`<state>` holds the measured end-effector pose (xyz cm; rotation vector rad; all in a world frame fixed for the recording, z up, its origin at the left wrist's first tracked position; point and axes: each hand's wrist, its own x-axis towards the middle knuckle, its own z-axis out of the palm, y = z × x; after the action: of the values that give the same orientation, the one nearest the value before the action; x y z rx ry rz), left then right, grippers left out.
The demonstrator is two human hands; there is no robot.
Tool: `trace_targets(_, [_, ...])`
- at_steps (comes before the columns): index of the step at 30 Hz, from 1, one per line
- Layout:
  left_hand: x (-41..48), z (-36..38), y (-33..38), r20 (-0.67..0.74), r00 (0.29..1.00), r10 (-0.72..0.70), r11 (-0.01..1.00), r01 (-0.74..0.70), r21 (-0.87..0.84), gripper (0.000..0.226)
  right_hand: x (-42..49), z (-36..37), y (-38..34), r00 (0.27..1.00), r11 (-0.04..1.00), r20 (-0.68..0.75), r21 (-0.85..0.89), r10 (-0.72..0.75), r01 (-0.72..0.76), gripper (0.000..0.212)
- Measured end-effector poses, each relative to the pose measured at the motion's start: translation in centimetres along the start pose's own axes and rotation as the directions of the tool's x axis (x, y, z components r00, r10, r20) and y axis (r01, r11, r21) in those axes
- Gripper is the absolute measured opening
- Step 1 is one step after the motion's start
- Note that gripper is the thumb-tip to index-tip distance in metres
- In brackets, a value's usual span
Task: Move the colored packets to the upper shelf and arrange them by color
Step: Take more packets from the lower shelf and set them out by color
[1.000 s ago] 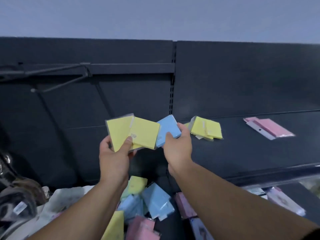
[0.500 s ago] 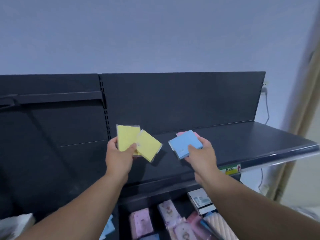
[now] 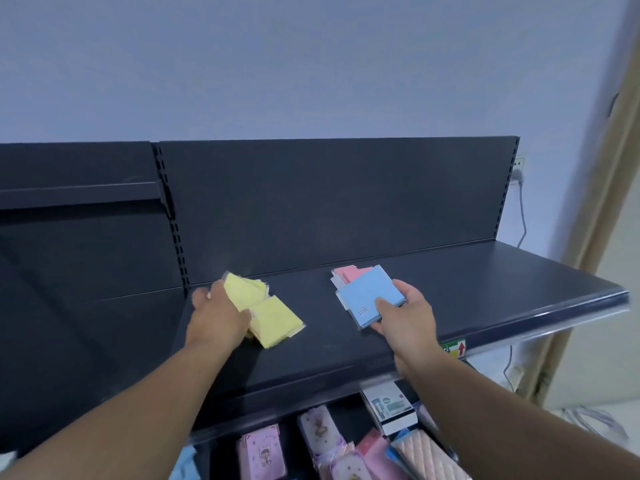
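My left hand (image 3: 218, 315) rests on the yellow packets (image 3: 273, 320) at the left end of the dark upper shelf (image 3: 485, 289); its fingers lie over them, pressing them onto the shelf surface. My right hand (image 3: 403, 318) grips the blue packets (image 3: 367, 296) by their near edge, just above the shelf middle. Pink packets (image 3: 348, 273) lie on the shelf behind the blue ones, partly hidden by them.
The shelf's dark back panel (image 3: 329, 202) rises behind. To the right the shelf runs bare to its end. Below the front edge, a lower shelf holds pink patterned packs (image 3: 263, 455), a white box (image 3: 391, 408) and a quilted item (image 3: 426, 455). A door frame (image 3: 595, 237) stands at right.
Both hands came down toward the shelf. The yellow packets went from held up in my left hand to lying on the shelf; the blue packets moved lower, in front of the pink ones.
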<state>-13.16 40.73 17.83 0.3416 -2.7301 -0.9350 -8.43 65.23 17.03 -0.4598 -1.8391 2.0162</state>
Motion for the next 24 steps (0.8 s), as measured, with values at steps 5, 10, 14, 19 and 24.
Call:
trace_targets(5, [1.4,0.6,1.9,0.071,0.982,0.177,0.921,-0.191,0.339,0.072,2.5,1.0,-0.8,0.999,0.998,-0.033,-0.055,-0.022,0.02,0.039])
trace_targets(10, [1.7,2.9,4.9,0.192,0.922,0.337,0.88,-0.381,0.282,0.065,5.2,0.6,-0.6,0.995,0.998,-0.095,-0.062,0.0,-0.006,0.038])
trace_targets(14, [1.5,4.9,7.0,0.266,0.887,0.379,0.866,-0.441,0.237,0.068,7.2,-1.2,-1.0,0.991,0.994,-0.136,-0.105,0.014,-0.029,0.022])
trace_targets(19, [1.0,7.4,10.1,0.293,0.862,0.414,0.852,-0.48,0.207,0.071,10.9,-4.6,-1.8,0.982,0.995,-0.182,-0.08,0.05,-0.065,0.027])
trace_targets(24, [1.1,10.2,13.9,0.279,0.871,0.404,0.866,-0.462,0.191,0.072,16.5,-8.3,-2.1,0.976,0.993,-0.206,-0.078,0.071,-0.089,0.021])
